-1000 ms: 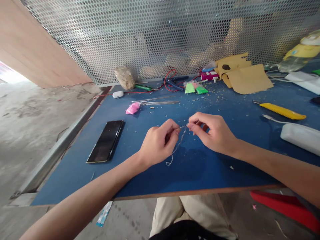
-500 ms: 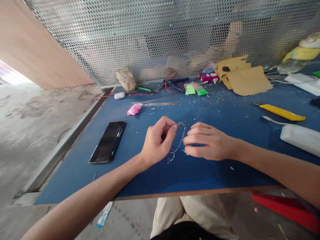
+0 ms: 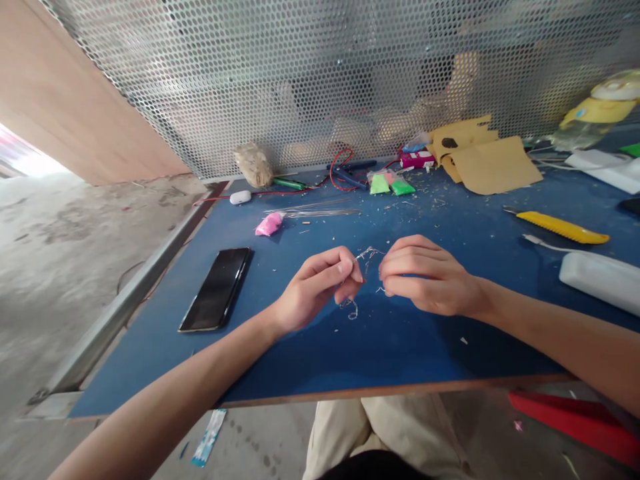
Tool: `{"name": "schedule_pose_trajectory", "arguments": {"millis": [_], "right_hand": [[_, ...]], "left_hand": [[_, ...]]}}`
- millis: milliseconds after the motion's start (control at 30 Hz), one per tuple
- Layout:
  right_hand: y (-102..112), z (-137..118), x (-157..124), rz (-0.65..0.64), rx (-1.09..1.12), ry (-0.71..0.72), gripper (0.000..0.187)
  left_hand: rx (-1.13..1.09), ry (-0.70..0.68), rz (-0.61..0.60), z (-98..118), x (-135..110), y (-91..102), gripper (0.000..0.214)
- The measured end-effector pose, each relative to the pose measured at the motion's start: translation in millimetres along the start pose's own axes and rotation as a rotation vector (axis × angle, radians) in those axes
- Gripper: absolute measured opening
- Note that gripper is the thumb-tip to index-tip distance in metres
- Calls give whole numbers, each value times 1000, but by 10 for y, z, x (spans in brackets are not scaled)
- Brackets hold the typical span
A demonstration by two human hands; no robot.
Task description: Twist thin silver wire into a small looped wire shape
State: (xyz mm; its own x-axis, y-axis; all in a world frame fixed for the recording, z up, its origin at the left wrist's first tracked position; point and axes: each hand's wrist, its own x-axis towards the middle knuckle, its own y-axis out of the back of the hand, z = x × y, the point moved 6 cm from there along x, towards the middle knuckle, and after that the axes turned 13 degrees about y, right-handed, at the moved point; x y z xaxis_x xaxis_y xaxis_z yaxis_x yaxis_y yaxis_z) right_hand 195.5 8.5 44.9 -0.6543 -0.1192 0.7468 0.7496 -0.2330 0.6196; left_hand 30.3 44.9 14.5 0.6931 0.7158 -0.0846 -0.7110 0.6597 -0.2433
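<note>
A thin, silvery twisted wire (image 3: pixel 369 252) runs between my hands above the blue tabletop. My left hand (image 3: pixel 320 283) pinches it between thumb and fingers, and a curled end hangs below that palm. My right hand (image 3: pixel 430 277) is closed at the wire's other side, its fingertips bunched together; a short wire tip pokes out under them. The exact grip of the right fingertips is hidden. Left of my left hand lies a black smartphone (image 3: pixel 216 289). Straight thin wires (image 3: pixel 325 213) and a small pink packet (image 3: pixel 269 224) lie beyond the hands.
A yellow utility knife (image 3: pixel 563 227) and a white device with a cable (image 3: pixel 600 275) lie to the right. Along the perforated metal screen (image 3: pixel 300 80) are dark-handled pliers (image 3: pixel 349 177), green packets (image 3: pixel 390 183) and brown paper (image 3: pixel 495 163). Small scraps are scattered about.
The right hand has come up to the wire and closed on it. My left hand has turned and lowered slightly, and the wire's upper part now stretches across toward the right fingertips.
</note>
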Motion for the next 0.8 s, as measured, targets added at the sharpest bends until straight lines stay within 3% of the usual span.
{"name": "schedule_pose_trajectory", "arguments": {"millis": [200, 267, 433, 633, 733, 800], "right_hand": [[-13, -59, 29, 45, 123, -2, 16], [-3, -60, 35, 91, 178, -46, 18], [-28, -6, 11, 181, 325, -165, 20], [-69, -34, -5, 154, 359, -131, 20], [-70, -50, -25, 165, 387, -143, 20], [-62, -4, -62, 215, 430, -234, 23]], "left_hand": [[-41, 48, -262, -82, -53, -119, 11], [-17, 68, -273, -95, -66, -141, 7], [176, -61, -84, 20, -75, -116, 2], [457, -246, 91, 164, -105, -54, 1], [711, -363, 150, 245, -135, -60, 2], [909, -463, 157, 277, -154, -93, 4]]}}
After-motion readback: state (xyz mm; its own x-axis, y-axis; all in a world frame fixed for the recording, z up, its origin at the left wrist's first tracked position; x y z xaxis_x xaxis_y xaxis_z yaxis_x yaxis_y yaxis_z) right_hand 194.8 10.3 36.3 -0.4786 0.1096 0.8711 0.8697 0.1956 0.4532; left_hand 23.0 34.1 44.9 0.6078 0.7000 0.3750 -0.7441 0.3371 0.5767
